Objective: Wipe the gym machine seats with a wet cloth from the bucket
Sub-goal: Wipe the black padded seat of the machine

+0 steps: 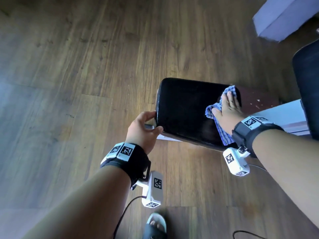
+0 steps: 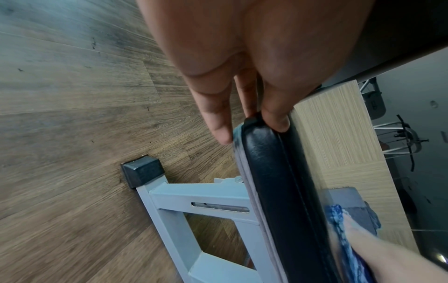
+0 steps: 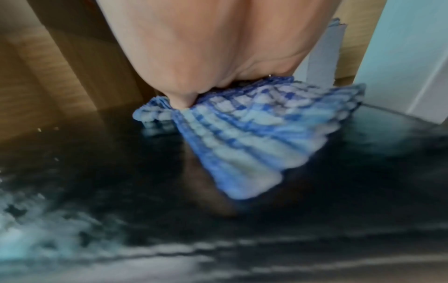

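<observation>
A black padded seat [image 1: 186, 111] on a pale metal frame [image 2: 194, 195] stands over the wooden floor. My left hand [image 1: 151, 122] grips the seat's near left corner, thumb on top and fingers curled round the edge [image 2: 278, 181]. My right hand [image 1: 227, 106] lies flat on a blue checked cloth [image 1: 211, 111] and presses it onto the right end of the seat. In the right wrist view the cloth [image 3: 242, 137] is bunched under the palm [image 3: 194, 47], and the seat surface [image 3: 145, 181] shines wet. No bucket is in view.
A second black pad [image 1: 307, 83] rises at the right edge, with a grey-blue box [image 1: 279, 16] beyond it. A white frame part [image 1: 283, 114] lies behind the seat. My sandalled foot [image 1: 155, 225] and loose cables [image 1: 124, 213] are on the wooden floor [image 1: 86, 66].
</observation>
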